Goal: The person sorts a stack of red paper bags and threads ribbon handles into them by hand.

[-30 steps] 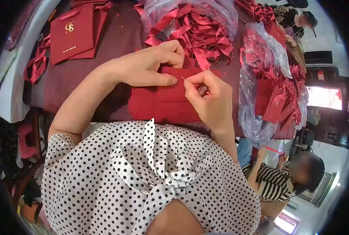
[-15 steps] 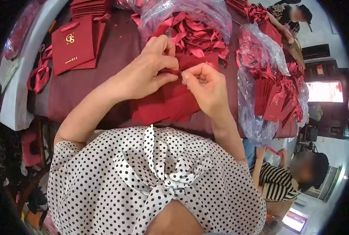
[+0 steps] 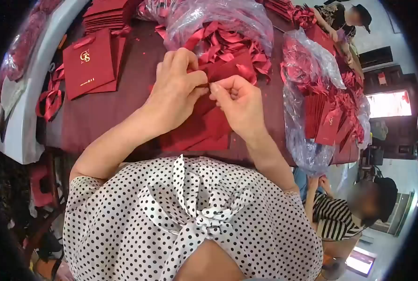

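My left hand (image 3: 176, 91) is closed with its fingers curled on a dark red paper bag (image 3: 232, 65), which stands tilted away from me. Close against it, my right hand (image 3: 241, 105) pinches thumb and forefinger at the bag's near edge; what lies between those fingertips is too small to make out. Below both hands, more flat red bags (image 3: 195, 133) lie overlapping on the table near my body. Just beyond the held bag is a heap of red ribbons (image 3: 227, 42) spilling from a clear plastic bag (image 3: 195, 23).
Finished-looking red bags with gold lettering (image 3: 89, 63) lie at the left, before a stack of red bags (image 3: 105, 16). On the right, a plastic sack (image 3: 298, 136) surrounds bundled bags with ribbons (image 3: 328, 122). One person (image 3: 333, 213) sits at the right; another (image 3: 342, 21) is at the far right.
Both hands have shifted slightly left with the held bag, and their fingertips stay close together. More of the bag now shows beyond my right fingers. The view has moved a little.
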`<act>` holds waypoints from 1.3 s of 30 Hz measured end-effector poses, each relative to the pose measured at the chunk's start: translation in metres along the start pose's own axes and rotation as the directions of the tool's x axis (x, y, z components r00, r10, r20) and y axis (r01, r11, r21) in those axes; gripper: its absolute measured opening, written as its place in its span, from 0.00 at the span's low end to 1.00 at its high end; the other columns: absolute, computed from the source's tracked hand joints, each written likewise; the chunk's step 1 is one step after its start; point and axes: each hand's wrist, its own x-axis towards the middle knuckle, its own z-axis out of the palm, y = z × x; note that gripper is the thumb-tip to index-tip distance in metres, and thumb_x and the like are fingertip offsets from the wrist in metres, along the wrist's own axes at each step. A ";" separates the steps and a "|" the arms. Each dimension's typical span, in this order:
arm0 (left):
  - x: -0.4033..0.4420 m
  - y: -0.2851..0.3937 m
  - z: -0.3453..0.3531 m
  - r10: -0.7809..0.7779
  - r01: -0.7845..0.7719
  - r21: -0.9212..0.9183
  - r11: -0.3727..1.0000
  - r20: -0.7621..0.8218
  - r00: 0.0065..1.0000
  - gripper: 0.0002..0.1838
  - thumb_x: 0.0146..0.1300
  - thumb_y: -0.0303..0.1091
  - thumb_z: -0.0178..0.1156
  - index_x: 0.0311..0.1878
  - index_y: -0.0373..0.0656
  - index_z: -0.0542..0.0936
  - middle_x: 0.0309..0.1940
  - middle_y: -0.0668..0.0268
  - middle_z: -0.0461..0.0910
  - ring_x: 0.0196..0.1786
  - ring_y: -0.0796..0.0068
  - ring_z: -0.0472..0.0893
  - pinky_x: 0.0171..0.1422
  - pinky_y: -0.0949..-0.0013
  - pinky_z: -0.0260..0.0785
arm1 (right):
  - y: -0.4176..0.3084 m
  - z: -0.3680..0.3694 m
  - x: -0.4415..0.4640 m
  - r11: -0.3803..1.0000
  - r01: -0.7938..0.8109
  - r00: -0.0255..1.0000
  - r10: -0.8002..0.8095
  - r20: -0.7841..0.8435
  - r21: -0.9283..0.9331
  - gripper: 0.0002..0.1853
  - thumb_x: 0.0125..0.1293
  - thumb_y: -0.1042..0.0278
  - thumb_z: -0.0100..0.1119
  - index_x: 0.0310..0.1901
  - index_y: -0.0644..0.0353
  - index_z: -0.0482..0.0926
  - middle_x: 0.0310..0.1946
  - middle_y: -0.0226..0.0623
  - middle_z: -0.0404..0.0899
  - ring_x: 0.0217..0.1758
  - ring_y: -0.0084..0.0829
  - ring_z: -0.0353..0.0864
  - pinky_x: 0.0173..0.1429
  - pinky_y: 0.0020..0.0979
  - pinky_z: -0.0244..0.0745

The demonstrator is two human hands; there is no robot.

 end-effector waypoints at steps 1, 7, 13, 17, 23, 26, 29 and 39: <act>0.000 0.000 0.001 -0.009 0.010 0.058 0.998 -0.013 1.000 0.06 0.49 0.22 0.63 0.31 0.39 0.76 0.41 0.59 0.66 0.49 0.57 0.66 0.50 0.60 0.60 | 0.000 0.001 0.000 0.998 -0.034 0.999 0.034 0.009 0.054 0.03 0.59 0.76 0.60 0.34 0.64 0.77 0.24 0.40 0.79 0.26 0.31 0.81 0.34 0.28 0.75; -0.004 0.003 0.010 -0.022 0.033 0.162 0.986 -0.067 0.997 0.06 0.50 0.23 0.62 0.32 0.39 0.76 0.42 0.59 0.66 0.48 0.57 0.66 0.49 0.60 0.59 | 0.005 0.011 0.005 0.606 0.555 0.762 -0.645 0.056 -0.570 0.04 0.60 0.75 0.60 0.32 0.65 0.75 0.25 0.42 0.78 0.28 0.41 0.79 0.33 0.35 0.74; 0.002 0.004 -0.011 0.018 -0.014 -0.046 0.999 0.084 0.996 0.07 0.52 0.22 0.62 0.33 0.35 0.74 0.42 0.58 0.66 0.48 0.57 0.66 0.55 0.62 0.60 | -0.011 -0.005 0.008 0.986 0.146 0.988 -0.141 0.063 -0.083 0.10 0.62 0.76 0.59 0.45 0.63 0.76 0.27 0.42 0.80 0.28 0.33 0.81 0.34 0.29 0.75; 0.004 -0.004 -0.013 0.065 -0.048 -0.143 0.989 0.120 0.991 0.06 0.54 0.24 0.62 0.31 0.34 0.75 0.40 0.59 0.70 0.51 0.57 0.67 0.57 0.62 0.61 | -0.015 -0.019 0.009 0.825 0.463 0.883 -0.398 0.249 -0.324 0.15 0.59 0.79 0.59 0.49 0.61 0.76 0.33 0.42 0.80 0.33 0.36 0.82 0.37 0.33 0.76; 0.008 -0.010 -0.027 -0.158 0.275 -0.387 0.880 0.307 0.938 0.06 0.57 0.29 0.62 0.32 0.36 0.80 0.39 0.64 0.78 0.50 0.64 0.73 0.54 0.63 0.66 | -0.025 -0.018 -0.006 0.800 0.491 0.868 -0.415 0.272 -0.346 0.09 0.58 0.74 0.63 0.40 0.63 0.75 0.32 0.41 0.78 0.33 0.40 0.80 0.36 0.34 0.74; 0.012 -0.012 -0.033 -0.016 0.178 -0.353 0.919 0.416 0.909 0.05 0.56 0.28 0.62 0.32 0.37 0.80 0.39 0.64 0.78 0.51 0.64 0.72 0.57 0.64 0.64 | -0.025 -0.018 -0.010 0.811 0.487 0.870 -0.419 0.260 -0.325 0.09 0.58 0.73 0.63 0.40 0.63 0.75 0.31 0.41 0.78 0.33 0.39 0.79 0.36 0.34 0.74; 0.012 -0.012 -0.029 0.098 0.059 -0.336 0.940 0.433 0.896 0.03 0.52 0.25 0.63 0.31 0.37 0.80 0.40 0.63 0.75 0.52 0.62 0.69 0.58 0.65 0.62 | -0.025 -0.017 -0.015 0.804 0.484 0.870 -0.399 0.290 -0.344 0.08 0.59 0.73 0.62 0.39 0.62 0.76 0.31 0.41 0.78 0.33 0.39 0.79 0.35 0.34 0.73; 0.009 0.005 -0.022 0.228 -0.189 -0.144 0.971 0.340 0.912 0.04 0.49 0.25 0.62 0.28 0.38 0.76 0.38 0.63 0.71 0.50 0.60 0.67 0.56 0.62 0.61 | -0.042 -0.030 -0.021 0.846 0.398 0.887 -0.257 0.384 -0.355 0.10 0.56 0.73 0.66 0.34 0.62 0.73 0.33 0.38 0.69 0.24 0.33 0.75 0.26 0.31 0.70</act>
